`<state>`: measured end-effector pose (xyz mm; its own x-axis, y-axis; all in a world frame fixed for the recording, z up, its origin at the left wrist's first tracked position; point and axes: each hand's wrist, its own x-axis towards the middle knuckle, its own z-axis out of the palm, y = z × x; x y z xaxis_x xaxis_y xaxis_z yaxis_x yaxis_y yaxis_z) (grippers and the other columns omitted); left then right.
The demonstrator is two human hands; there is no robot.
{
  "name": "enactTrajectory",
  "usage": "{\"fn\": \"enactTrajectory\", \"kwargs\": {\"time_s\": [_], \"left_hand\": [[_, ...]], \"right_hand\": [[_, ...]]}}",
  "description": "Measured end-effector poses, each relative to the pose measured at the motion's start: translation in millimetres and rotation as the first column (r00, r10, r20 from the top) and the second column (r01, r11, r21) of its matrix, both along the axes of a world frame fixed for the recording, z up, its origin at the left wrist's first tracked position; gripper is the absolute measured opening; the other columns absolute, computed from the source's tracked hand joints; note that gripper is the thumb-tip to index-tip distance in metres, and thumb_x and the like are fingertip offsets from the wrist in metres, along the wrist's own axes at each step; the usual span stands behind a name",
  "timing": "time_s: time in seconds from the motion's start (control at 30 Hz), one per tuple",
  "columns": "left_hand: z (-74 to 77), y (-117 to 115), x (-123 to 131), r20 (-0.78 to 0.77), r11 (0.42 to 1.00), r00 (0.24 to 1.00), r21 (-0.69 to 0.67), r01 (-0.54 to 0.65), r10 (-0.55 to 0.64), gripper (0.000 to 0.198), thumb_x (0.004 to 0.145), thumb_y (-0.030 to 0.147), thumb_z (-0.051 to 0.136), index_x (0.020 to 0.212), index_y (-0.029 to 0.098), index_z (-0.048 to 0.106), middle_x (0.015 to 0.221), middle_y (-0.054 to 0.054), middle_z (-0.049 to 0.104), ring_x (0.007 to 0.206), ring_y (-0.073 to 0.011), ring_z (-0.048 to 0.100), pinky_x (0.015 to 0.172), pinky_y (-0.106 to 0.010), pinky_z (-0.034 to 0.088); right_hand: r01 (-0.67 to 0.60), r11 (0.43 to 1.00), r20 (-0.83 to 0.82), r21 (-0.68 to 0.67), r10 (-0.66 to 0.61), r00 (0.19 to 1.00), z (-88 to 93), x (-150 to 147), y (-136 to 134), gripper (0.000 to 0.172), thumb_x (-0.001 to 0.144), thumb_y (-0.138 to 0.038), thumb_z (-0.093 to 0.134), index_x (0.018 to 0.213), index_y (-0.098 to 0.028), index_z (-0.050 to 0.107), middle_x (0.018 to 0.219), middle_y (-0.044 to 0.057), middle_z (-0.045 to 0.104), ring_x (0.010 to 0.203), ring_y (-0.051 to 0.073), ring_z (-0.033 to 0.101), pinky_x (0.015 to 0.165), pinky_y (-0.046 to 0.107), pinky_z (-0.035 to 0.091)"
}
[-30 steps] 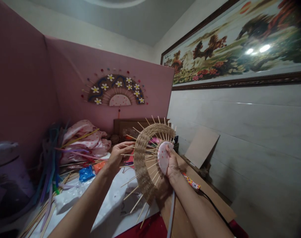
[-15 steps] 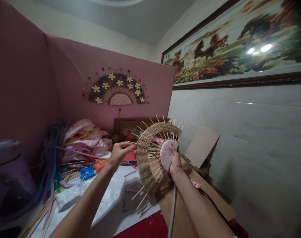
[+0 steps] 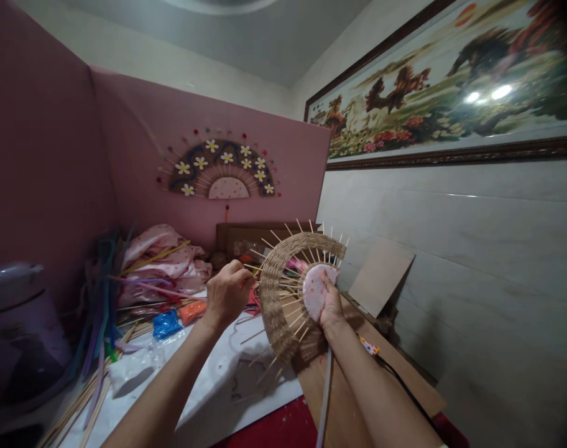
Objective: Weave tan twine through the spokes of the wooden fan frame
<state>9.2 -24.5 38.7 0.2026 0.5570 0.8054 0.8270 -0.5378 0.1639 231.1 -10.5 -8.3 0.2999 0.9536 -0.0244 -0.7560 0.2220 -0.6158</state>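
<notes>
A half-round woven fan [image 3: 276, 283] of brown cord on thin wooden sticks is held up over the table, tilted so its arc faces left. My right hand [image 3: 331, 303] grips its pink dotted half-round base [image 3: 315, 289], thumb on the front. At the fan's left edge, my left hand [image 3: 228, 294] is closed with its fingers curled in, right beside the protruding stick tips. What the left fingers pinch, if anything, is too small to make out.
A finished flowered fan [image 3: 225, 165] hangs on the pink board. Below lie dotted pink cloth [image 3: 160, 255], a blue packet [image 3: 166, 323], an orange packet [image 3: 193, 311], loose sticks and pipe cleaners. At right, a glue gun [image 3: 370, 345] and a cardboard piece [image 3: 381, 274].
My left hand has turned and curled its fingers in, pulling slightly left from the woven edge. The fan has shifted a little; my right hand keeps its hold.
</notes>
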Motion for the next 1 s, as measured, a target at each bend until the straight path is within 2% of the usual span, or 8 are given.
{"fn": "enactTrajectory", "kwargs": {"time_s": [0.1,0.3,0.5,0.67,0.83,0.9,1.0], "left_hand": [[-1.7,-1,1,-0.051,0.998,0.998,0.057,-0.022,0.025,0.021,0.081,0.026,0.047,0.071,0.021,0.065,0.081,-0.003,0.054,0.071,-0.0126,0.05,0.054,-0.023,0.029],[-5.2,-3,2,-0.15,0.994,0.989,0.112,0.005,0.012,0.024,0.083,0.026,0.043,0.08,0.024,0.067,0.079,-0.004,0.055,0.074,-0.0138,0.05,0.056,-0.024,0.029],[-12.1,0,2,-0.197,0.995,0.98,0.096,0.024,-0.005,0.026,0.085,0.026,0.041,0.083,0.023,0.066,0.073,-0.004,0.058,0.074,-0.0153,0.052,0.057,-0.026,0.029],[-13.3,1,3,-0.072,0.996,0.995,0.052,0.079,-0.075,0.026,0.084,0.028,0.041,0.084,0.021,0.067,0.074,-0.005,0.061,0.074,-0.0156,0.054,0.061,-0.026,0.031],[-11.1,3,4,0.103,0.968,0.968,-0.084,0.237,-0.228,0.024,0.08,0.029,0.047,0.077,0.02,0.068,0.075,-0.005,0.06,0.073,-0.0154,0.052,0.064,-0.024,0.035],[-9.3,4,4,0.267,0.915,0.911,-0.169,0.366,-0.315,0.025,0.078,0.032,0.049,0.072,0.019,0.069,0.071,-0.004,0.059,0.067,-0.0142,0.052,0.062,-0.024,0.035],[-4.5,5,3,0.536,0.771,0.756,-0.271,0.576,-0.376,0.03,0.075,0.035,0.052,0.057,0.015,0.067,0.06,-0.003,0.057,0.056,-0.0121,0.048,0.054,-0.023,0.033]], "right_hand": [[0.008,1.0,-0.013,-0.021,-0.008,1.0,0.5,-1,0,0.024,0.064,-0.035,0.066,0.078,-0.017,0.06,0.061,0.001,0.066,0.051,0.015,0.06,0.048,0.026,0.05],[0.032,0.999,-0.002,-0.007,-0.032,0.999,-0.8,1,1,0.022,0.065,-0.035,0.065,0.077,-0.017,0.06,0.061,0.0,0.066,0.052,0.014,0.06,0.05,0.026,0.05],[0.053,0.999,-0.009,-0.001,-0.053,0.999,-2.6,2,3,0.024,0.064,-0.035,0.065,0.08,-0.018,0.06,0.062,0.0,0.066,0.054,0.014,0.061,0.053,0.026,0.051],[0.055,0.998,-0.024,-0.012,-0.055,0.998,-5.4,3,5,0.022,0.064,-0.035,0.065,0.077,-0.018,0.059,0.063,0.001,0.066,0.052,0.015,0.06,0.047,0.027,0.049],[0.069,0.998,-0.022,-0.007,-0.069,0.997,-7.7,7,8,0.023,0.064,-0.036,0.064,0.077,-0.017,0.06,0.062,0.0,0.066,0.05,0.015,0.06,0.045,0.027,0.048],[0.078,0.997,-0.019,-0.016,-0.078,0.997,-8.9,9,9,0.024,0.064,-0.037,0.065,0.077,-0.017,0.06,0.061,0.0,0.066,0.049,0.015,0.059,0.044,0.026,0.048],[0.086,0.996,-0.012,-0.012,-0.086,0.996,-10.4,11,11,0.024,0.064,-0.037,0.065,0.077,-0.017,0.06,0.061,0.0,0.066,0.048,0.014,0.059,0.044,0.026,0.048]]}}
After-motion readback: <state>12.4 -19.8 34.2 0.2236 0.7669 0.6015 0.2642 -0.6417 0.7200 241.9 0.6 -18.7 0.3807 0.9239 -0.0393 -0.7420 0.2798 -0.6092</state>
